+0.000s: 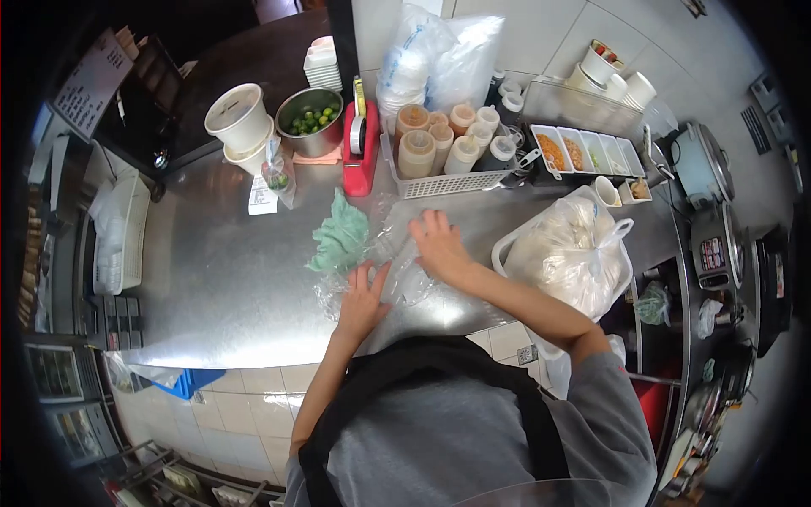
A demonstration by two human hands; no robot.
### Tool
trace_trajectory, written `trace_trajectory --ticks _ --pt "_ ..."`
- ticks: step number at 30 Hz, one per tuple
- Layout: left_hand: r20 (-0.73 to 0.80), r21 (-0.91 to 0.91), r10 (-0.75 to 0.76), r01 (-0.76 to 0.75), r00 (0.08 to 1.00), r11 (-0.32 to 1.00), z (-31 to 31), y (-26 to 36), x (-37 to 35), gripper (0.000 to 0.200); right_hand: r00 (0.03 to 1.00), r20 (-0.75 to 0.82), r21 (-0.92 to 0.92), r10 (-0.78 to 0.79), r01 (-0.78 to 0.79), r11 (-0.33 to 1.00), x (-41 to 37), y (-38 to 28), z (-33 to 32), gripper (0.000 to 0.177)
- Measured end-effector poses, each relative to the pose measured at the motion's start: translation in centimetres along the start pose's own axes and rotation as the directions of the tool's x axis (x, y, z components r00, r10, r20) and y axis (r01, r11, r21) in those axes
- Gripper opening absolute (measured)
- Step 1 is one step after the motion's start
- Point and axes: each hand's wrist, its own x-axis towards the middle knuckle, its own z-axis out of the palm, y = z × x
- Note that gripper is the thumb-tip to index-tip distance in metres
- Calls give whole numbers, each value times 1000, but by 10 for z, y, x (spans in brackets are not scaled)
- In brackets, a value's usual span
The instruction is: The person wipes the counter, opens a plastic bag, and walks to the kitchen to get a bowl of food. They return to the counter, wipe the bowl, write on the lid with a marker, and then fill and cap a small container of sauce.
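Thin clear plastic (395,269), crumpled in places, lies on the steel counter (211,279) between my hands. My left hand (363,300) rests at its near left side, fingers stretched out and apart. On its right side lies my right hand (441,247), palm down, with the fingers spread and slightly bent. Neither hand visibly grips anything. A rumpled green cloth (340,234) sits just beyond my left hand, touching the plastic.
A red tape dispenser (360,152), a metal bowl of green fruit (310,121) and white tubs (236,118) stand at the back. A basket (456,183) holds several sauce bottles. To the right are a tied, full plastic bag (570,249) and a topping tray (583,152).
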Motion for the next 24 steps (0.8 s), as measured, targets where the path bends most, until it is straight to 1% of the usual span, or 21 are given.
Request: trace_trajectory --ticks 1,3,4,5,6,8,11,12,14,15,17,18,19,20,21,23,24 --pt "-11 -1 30 -30 999 1000 4 -6 7 76 992 13 30 128 -128 991 1 4 0 63" --pt "0 -7 100 -100 995 995 7 -16 20 79 926 52 91 373 -376 922 7 18 11 75" --pt "20 -14 140 -139 990 990 6 -23 27 80 928 98 258 358 -371 892 12 33 26 72" --pt "39 -21 181 -180 983 983 4 -26 33 82 932 139 418 335 -362 833 18 52 47 70" --pt "78 17 203 -205 976 979 1 -25 38 84 937 172 564 304 -347 749 21 58 51 68" --pt "154 93 238 -254 959 963 -10 -22 49 90 944 113 612 309 -311 727 19 58 53 54" --pt "181 187 349 -381 919 906 -26 -17 65 105 945 -1 651 328 -249 717 17 45 42 35" --pt "196 192 361 -397 912 898 -26 -18 68 110 940 -43 658 338 -228 718 17 42 37 29" --pt "227 201 390 -435 892 878 -26 -21 75 119 953 84 734 292 -257 628 23 44 27 24" --pt "251 270 395 -456 884 848 -28 -20 76 121 954 141 766 266 -275 581 25 47 23 22" --pt "296 399 416 -507 860 764 -32 -17 77 125 967 168 877 193 -235 418 29 53 31 20" --pt "281 398 432 -514 857 760 -32 -16 77 124 973 172 920 155 -215 329 31 52 31 19" --pt "269 396 445 -519 854 757 -32 -18 74 123 963 211 941 166 -246 231 32 53 31 20" --pt "258 394 453 -521 853 757 -32 -21 70 122 953 252 953 168 -275 130 32 50 27 20" --pt "229 355 442 -497 867 792 -30 -25 66 118 942 294 953 160 -302 30 33 48 26 20" --pt "168 270 396 -429 903 862 -20 -36 56 110 939 253 966 232 -258 -10 33 39 30 18" --pt "89 257 375 -385 923 886 -12 -40 47 105 936 235 971 262 -236 -27 33 36 32 17"
